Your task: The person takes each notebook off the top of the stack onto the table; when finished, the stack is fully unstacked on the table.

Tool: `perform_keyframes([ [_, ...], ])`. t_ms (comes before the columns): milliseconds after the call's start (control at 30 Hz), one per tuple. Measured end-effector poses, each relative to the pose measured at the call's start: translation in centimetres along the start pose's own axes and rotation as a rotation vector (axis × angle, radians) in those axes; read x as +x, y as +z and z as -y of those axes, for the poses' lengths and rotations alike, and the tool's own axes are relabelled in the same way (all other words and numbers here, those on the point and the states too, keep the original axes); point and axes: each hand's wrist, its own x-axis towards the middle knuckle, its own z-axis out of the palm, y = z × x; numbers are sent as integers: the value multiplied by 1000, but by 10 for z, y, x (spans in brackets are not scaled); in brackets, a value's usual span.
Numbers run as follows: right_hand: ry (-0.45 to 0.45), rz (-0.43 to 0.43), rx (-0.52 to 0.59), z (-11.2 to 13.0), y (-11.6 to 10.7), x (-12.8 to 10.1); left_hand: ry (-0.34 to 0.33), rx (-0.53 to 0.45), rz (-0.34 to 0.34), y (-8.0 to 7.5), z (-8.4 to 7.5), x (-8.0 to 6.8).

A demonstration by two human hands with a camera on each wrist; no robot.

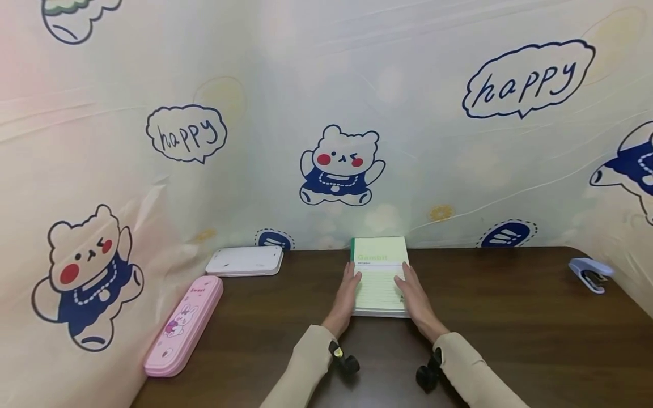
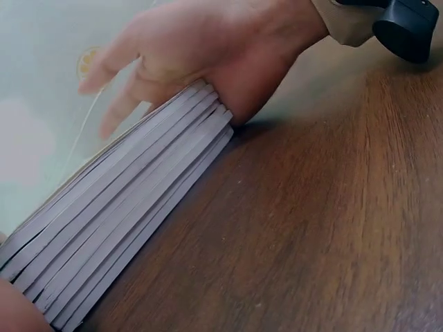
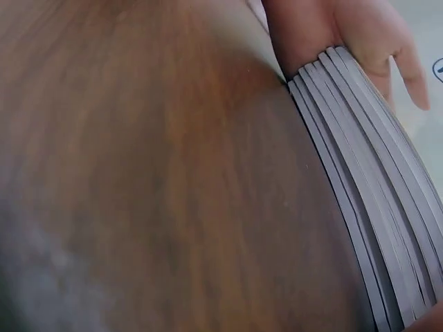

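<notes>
A stack of green-covered notebooks [image 1: 380, 276] is flanked by both hands on the dark wooden tabletop [image 1: 510, 317], its far end against the cartoon-printed backdrop [image 1: 326, 113]. The left hand [image 1: 347, 296] is laid flat along the stack's left edge, fingers straight and relaxed, nothing gripped. The right hand [image 1: 415, 299] is laid likewise along the right edge, fingers extended forward and resting on the cover's margin.

In the left wrist view, the left hand [image 2: 208, 55] is seen pressed by the heel of the palm against the stack's corner, while the fingers are spread loosely above the top cover; several grey page blocks of the stack [image 2: 118, 221] are shown layered one on another. In the right wrist view, the right hand [image 3: 339, 41] is met at the same kind of corner, palm against the stacked edges [image 3: 374, 207]; the picture is blurred, so the exact fingertip contact cannot be told.

Well off to the left of the left hand, a pink pencil case [image 1: 185, 326] with a rabbit print is laid beside the backdrop, and beyond it a flat white case [image 1: 245, 261] is seen, possibly a tablet or box. Far to the right of the right hand, a pale blue stapler [image 1: 590, 273] is set near the tabletop's corner. Beige sleeves [image 1: 306, 368] are worn, with a black camera mount at each wrist.
</notes>
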Motion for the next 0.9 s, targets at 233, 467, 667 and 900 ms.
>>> perform_keyframes([
  [233,-27,3,-143,-3,0,0,38,92,-9,4,2,-2],
  [467,-45,-11,-157,-3,0,-2,70,198,-44,8,2,-4],
  [667,-64,-19,-151,-4,0,-1,37,211,-28,8,-6,-4],
  [900,-81,-13,-178,-4,2,1,-16,167,-38,9,-22,-11],
])
